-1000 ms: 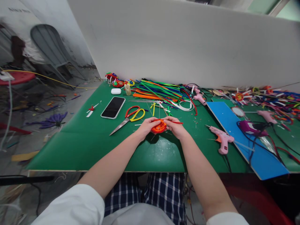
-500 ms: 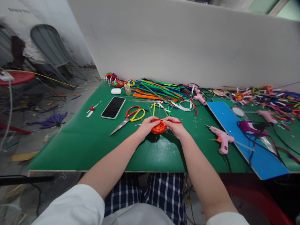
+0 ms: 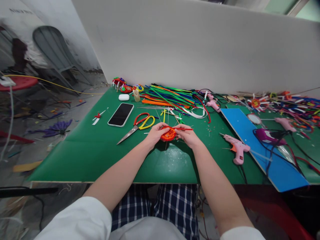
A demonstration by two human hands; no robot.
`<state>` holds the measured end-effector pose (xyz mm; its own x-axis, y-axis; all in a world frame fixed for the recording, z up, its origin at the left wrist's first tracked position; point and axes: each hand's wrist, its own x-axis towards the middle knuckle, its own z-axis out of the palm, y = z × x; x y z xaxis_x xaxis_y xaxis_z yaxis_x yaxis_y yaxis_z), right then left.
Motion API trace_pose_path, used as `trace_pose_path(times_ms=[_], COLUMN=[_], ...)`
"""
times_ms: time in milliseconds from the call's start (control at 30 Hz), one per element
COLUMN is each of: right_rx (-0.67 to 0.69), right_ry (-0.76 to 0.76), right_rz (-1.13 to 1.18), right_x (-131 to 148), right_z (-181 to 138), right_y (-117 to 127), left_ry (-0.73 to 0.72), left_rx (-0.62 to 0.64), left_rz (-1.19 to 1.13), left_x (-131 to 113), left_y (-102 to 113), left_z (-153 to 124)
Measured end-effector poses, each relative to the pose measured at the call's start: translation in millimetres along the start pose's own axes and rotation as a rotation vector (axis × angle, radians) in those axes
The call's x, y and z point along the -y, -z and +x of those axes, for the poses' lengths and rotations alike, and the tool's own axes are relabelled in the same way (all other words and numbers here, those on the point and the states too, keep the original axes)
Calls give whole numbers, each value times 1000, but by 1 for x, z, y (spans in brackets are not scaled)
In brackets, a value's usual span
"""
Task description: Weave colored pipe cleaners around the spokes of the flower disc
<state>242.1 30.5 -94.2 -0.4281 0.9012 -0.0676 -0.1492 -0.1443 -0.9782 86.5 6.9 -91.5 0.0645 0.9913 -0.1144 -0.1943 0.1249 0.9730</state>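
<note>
Between my hands, above the green table, is a small round woven piece (image 3: pixel 168 134) in red and orange, with thin wires sticking out around it. My left hand (image 3: pixel 157 133) pinches its left edge. At its right side, the fingers of my right hand (image 3: pixel 187 136) are closed on a red pipe cleaner (image 3: pixel 185 129), whose free end points right. Where the pipe cleaner meets the woven piece is partly hidden by my fingers. Scissors (image 3: pixel 137 126) with one red and one yellow handle lie open to the left of my hands.
Bundled pipe cleaners (image 3: pixel 170 95) lie along the back. A phone (image 3: pixel 121 115) and a white earbud case (image 3: pixel 124 97) are at left. To the right are a pink glue gun (image 3: pixel 237 148), a long blue board (image 3: pixel 246 133) and tangled cords. The green table's (image 3: pixel 75 163) front edge is near my lap.
The woven piece has shifted slightly left and tilted. My right hand's fingers have rearranged on the red pipe cleaner, more of which now shows across them.
</note>
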Motion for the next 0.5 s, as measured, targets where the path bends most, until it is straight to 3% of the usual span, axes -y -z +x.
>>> trace_pose_path(times_ms=[500], right_rx=[-2], right_ry=[-11], right_rz=[20], right_x=[-1], right_z=[2], right_y=[1], left_ry=[36], left_rx=[33], left_rz=[-54], left_x=[-6], left_y=[-2], left_z=[-4])
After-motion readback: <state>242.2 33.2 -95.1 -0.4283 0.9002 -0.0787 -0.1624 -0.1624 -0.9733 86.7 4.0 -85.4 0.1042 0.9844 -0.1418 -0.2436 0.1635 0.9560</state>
